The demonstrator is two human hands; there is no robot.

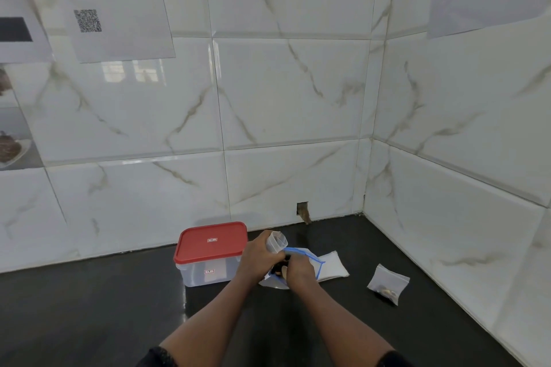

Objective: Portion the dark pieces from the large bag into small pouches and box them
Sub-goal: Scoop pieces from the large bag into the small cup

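Left hand (257, 256) raised, fingers (263, 239) gripping small pouch (276, 243), right hand (299, 270) down in large bag (330, 267), fingers curled, grip hidden

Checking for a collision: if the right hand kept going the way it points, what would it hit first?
Probably the left hand, which holds a clear cup just ahead of the right hand at the mouth of the large bag; depth is unclear. The red-lidded box lies beyond.
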